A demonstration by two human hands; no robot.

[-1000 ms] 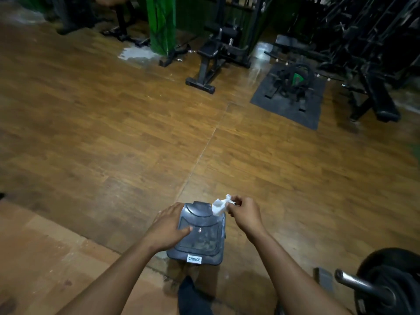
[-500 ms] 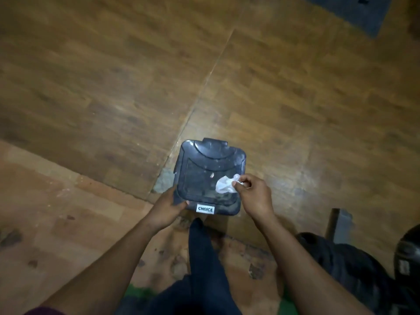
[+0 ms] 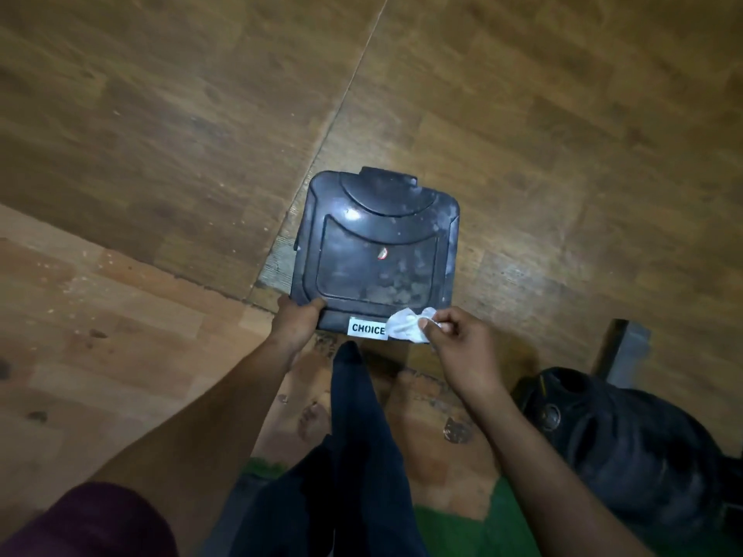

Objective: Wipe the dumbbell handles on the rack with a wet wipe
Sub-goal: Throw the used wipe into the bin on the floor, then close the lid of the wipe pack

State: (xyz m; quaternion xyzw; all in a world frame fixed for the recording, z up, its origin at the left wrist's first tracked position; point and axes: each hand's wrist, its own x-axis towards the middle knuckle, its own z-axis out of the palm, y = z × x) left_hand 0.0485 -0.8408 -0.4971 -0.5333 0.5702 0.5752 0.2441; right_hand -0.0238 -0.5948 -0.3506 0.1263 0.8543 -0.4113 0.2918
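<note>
The wet wipe (image 3: 408, 325) is crumpled up and pinched between thumb and fingers of the right hand (image 3: 458, 347), hanging right over the near edge of a dark lidded bin (image 3: 376, 251) w/ a "CHOICE" label (image 3: 366, 328) on the front lip. Left hand (image 3: 297, 321) has its fingers hooked on the bin's near left corner, thumb on top, looks like it's about to lift the lid or steady it. No dumbbell rack in view atm, so imo this wipe is getting tossed, can't tell if it's used tho. What could go wrong: lid still looks closed, so if the right hand lets go now the wipe just lands on the dusty lid or slides onto the wood floor (image 3: 161, 114). Also the left grip is only on one corner, so the lid could lift crooked or the whole bin could tip or scoot instead of opening. There's a black weight plate (image 3: 627, 436) just off to the right by the person's leg (image 3: 362, 456), easy to kick when stepping back tbh.
</note>
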